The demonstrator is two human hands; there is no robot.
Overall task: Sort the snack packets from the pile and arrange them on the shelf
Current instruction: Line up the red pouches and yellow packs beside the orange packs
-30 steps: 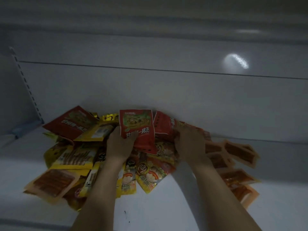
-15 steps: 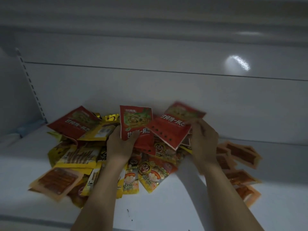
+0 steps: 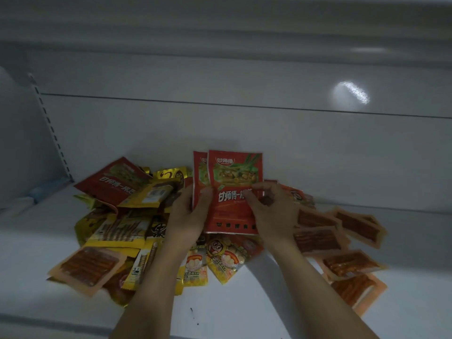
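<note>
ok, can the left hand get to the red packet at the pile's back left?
Probably yes, once freed. That red packet lies on top, only a yellow packet overlapping its corner. But the left hand now grips the stacked red packets.

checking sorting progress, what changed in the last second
The right hand pulled a second red packet out of the pile, swung it left and set it upright in front of the first red packet held by the left hand. The pile otherwise lies as before.
</note>
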